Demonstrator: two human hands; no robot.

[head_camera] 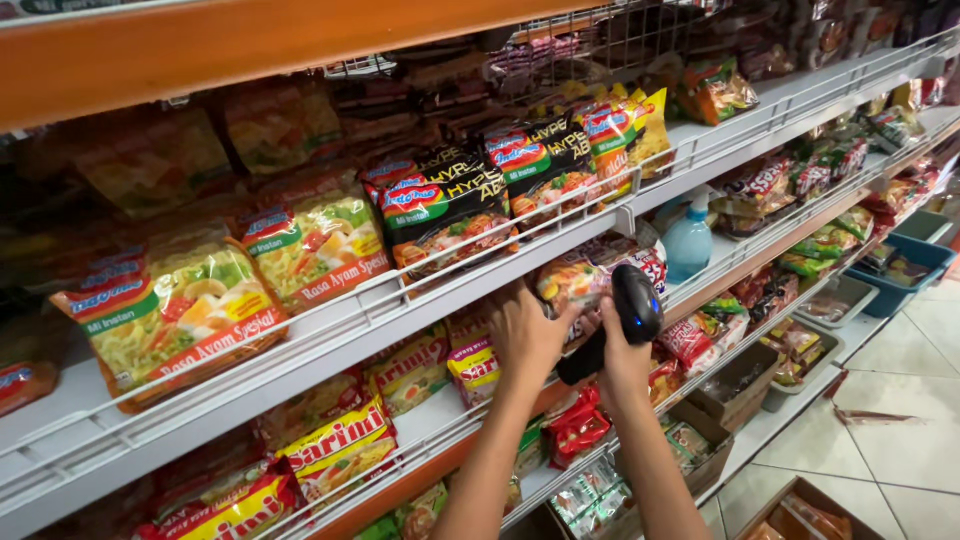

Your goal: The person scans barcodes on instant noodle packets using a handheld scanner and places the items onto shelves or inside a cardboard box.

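Note:
My left hand (522, 335) reaches up to the second shelf and grips an orange and white instant noodle packet (572, 279) at its lower edge. My right hand (622, 362) holds a black handheld barcode scanner (630, 310), its head close against the same packet. Both hands are just below the white wire rail (400, 290) of the upper noodle shelf. More noodle packets stand in rows above and to the left.
Green, yellow and black noodle packets (320, 245) fill the white shelves (70, 440). A blue bottle with a pump top (688, 243) stands right of the hands. Lower shelves hold red snack packets (575, 430) and cardboard boxes (700, 440). A blue plastic bin (905, 270) and tiled floor (900, 440) lie at right.

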